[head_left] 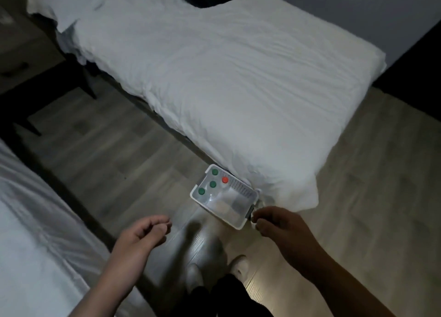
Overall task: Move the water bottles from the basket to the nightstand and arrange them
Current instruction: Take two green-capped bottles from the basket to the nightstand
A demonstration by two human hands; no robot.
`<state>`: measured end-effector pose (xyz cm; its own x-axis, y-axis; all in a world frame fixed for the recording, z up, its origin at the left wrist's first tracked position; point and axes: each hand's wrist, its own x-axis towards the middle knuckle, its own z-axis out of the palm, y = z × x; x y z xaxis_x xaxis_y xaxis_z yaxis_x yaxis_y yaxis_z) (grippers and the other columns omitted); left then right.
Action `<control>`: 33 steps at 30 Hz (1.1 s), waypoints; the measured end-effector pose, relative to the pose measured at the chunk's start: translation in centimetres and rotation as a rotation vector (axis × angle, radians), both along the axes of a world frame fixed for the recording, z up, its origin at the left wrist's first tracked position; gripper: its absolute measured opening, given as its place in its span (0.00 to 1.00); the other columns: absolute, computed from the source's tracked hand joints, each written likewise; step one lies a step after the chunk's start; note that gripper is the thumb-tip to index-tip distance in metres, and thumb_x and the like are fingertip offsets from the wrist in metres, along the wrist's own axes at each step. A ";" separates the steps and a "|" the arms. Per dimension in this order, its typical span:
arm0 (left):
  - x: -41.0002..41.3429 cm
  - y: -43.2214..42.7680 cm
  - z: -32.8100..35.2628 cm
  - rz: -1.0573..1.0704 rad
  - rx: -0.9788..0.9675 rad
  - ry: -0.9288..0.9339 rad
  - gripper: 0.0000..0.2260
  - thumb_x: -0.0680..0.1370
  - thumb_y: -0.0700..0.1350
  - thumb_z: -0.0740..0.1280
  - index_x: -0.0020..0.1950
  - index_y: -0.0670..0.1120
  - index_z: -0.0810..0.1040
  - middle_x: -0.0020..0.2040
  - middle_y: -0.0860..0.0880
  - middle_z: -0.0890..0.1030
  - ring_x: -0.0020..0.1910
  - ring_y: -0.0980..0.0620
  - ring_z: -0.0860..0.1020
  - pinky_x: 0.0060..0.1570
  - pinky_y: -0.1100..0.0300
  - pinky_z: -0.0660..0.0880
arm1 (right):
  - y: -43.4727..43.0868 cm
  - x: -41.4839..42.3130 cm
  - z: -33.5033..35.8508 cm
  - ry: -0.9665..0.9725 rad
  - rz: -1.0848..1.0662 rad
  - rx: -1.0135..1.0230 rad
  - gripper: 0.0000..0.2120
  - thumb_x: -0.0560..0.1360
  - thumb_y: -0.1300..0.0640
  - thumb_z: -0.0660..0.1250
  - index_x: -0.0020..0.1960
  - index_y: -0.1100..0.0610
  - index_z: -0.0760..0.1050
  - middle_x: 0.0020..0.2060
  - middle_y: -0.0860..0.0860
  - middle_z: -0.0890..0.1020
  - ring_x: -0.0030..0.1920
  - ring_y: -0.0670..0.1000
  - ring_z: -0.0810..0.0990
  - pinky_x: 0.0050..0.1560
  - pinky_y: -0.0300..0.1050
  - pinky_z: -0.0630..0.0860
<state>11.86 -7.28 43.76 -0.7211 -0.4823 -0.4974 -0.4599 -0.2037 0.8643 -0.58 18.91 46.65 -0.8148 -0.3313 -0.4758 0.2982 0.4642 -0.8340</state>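
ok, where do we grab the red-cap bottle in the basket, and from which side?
Probably best to take the red-cap bottle by its cap and neck, from straight above. It stands upright in the basket; green caps crowd one side, the basket wall the other.

We see the basket (pixel 238 226) on the floor (pixel 114 154), just beside the near corner of the bed (pixel 226 89) ahead. Four water bottles (pixel 212 184) stand in its far end. A second bed (pixel 31 221) lies on our left. Our right hand (pixel 274 223) is at the basket's near right corner; whether it touches, we cannot tell. Our left hand (pixel 143 233) is well left of the basket.
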 end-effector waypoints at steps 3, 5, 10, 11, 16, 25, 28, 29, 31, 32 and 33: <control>-0.6 -0.4 -3.3 -0.039 0.012 -0.032 0.04 0.74 0.39 0.71 0.46 0.46 0.82 0.44 0.45 0.86 0.54 0.39 0.80 0.57 0.47 0.76 | -1.8 -0.4 -3.0 -0.014 0.036 0.037 0.07 0.73 0.64 0.70 0.46 0.53 0.83 0.39 0.50 0.85 0.40 0.43 0.82 0.45 0.40 0.78; -1.5 -0.6 -5.9 -0.064 0.012 -0.045 0.05 0.70 0.45 0.71 0.45 0.48 0.83 0.45 0.45 0.85 0.53 0.41 0.81 0.55 0.48 0.76 | -3.0 -1.1 -5.7 -0.028 0.058 0.055 0.08 0.73 0.63 0.70 0.45 0.51 0.82 0.41 0.50 0.86 0.41 0.43 0.83 0.47 0.41 0.79; -5.5 -1.8 -15.2 -0.092 -0.034 -0.091 0.13 0.62 0.61 0.69 0.43 0.59 0.84 0.46 0.50 0.85 0.49 0.44 0.82 0.53 0.46 0.77 | -5.5 -4.8 -15.6 -0.077 0.164 0.080 0.06 0.75 0.59 0.68 0.49 0.49 0.81 0.44 0.48 0.85 0.45 0.44 0.83 0.52 0.45 0.80; -6.5 -1.9 -17.5 -0.090 -0.032 -0.100 0.13 0.62 0.61 0.68 0.43 0.60 0.84 0.45 0.50 0.85 0.47 0.46 0.82 0.52 0.47 0.77 | -6.0 -5.7 -18.1 -0.077 0.197 0.091 0.06 0.75 0.57 0.68 0.50 0.49 0.81 0.44 0.48 0.84 0.46 0.43 0.82 0.53 0.44 0.79; -12.3 -0.8 -28.6 -0.077 -0.023 -0.142 0.04 0.68 0.49 0.69 0.36 0.56 0.84 0.34 0.52 0.81 0.34 0.57 0.77 0.42 0.56 0.74 | -8.6 -10.7 -31.8 -0.014 0.328 0.208 0.15 0.76 0.53 0.67 0.61 0.51 0.75 0.54 0.47 0.80 0.50 0.43 0.79 0.57 0.48 0.78; -18.9 -1.1 -43.6 -0.502 -0.490 -0.311 0.17 0.73 0.46 0.72 0.61 0.53 0.74 0.48 0.59 0.72 0.47 0.58 0.75 0.46 0.68 0.70 | -14.2 -16.7 -47.3 0.288 0.712 0.421 0.27 0.74 0.54 0.68 0.71 0.52 0.62 0.69 0.52 0.67 0.66 0.52 0.70 0.64 0.43 0.65; -18.4 -1.0 -46.3 -0.565 -0.570 -0.342 0.24 0.73 0.47 0.72 0.67 0.54 0.69 0.55 0.54 0.69 0.51 0.56 0.70 0.51 0.64 0.69 | -14.2 -16.7 -49.3 0.326 0.784 0.496 0.22 0.74 0.53 0.68 0.66 0.51 0.66 0.64 0.53 0.69 0.59 0.52 0.74 0.59 0.45 0.72; -18.3 -0.9 -46.8 -0.568 -0.586 -0.325 0.22 0.73 0.47 0.73 0.64 0.55 0.70 0.55 0.54 0.69 0.51 0.57 0.70 0.51 0.64 0.68 | -14.1 -16.7 -49.6 0.337 0.800 0.523 0.21 0.74 0.53 0.68 0.65 0.51 0.67 0.62 0.54 0.70 0.56 0.52 0.75 0.56 0.44 0.73; -18.4 -0.9 -47.3 -0.579 -0.610 -0.293 0.17 0.73 0.47 0.73 0.56 0.56 0.70 0.52 0.56 0.68 0.50 0.56 0.71 0.49 0.63 0.68 | -13.8 -16.8 -49.9 0.330 0.814 0.527 0.16 0.75 0.54 0.67 0.60 0.53 0.68 0.57 0.53 0.73 0.50 0.51 0.76 0.50 0.42 0.74; -18.6 -0.9 -47.4 -0.583 -0.618 -0.287 0.15 0.73 0.47 0.73 0.52 0.57 0.69 0.51 0.56 0.69 0.50 0.55 0.72 0.48 0.64 0.67 | -13.6 -16.9 -50.0 0.334 0.803 0.512 0.11 0.75 0.55 0.67 0.55 0.53 0.68 0.54 0.53 0.74 0.46 0.49 0.75 0.47 0.41 0.74; -18.8 -0.9 -47.5 -0.591 -0.620 -0.287 0.15 0.73 0.46 0.72 0.50 0.56 0.68 0.50 0.56 0.69 0.50 0.54 0.73 0.46 0.65 0.66 | -13.3 -16.9 -50.0 0.335 0.783 0.501 0.08 0.75 0.56 0.66 0.50 0.52 0.68 0.50 0.51 0.74 0.43 0.48 0.75 0.46 0.41 0.75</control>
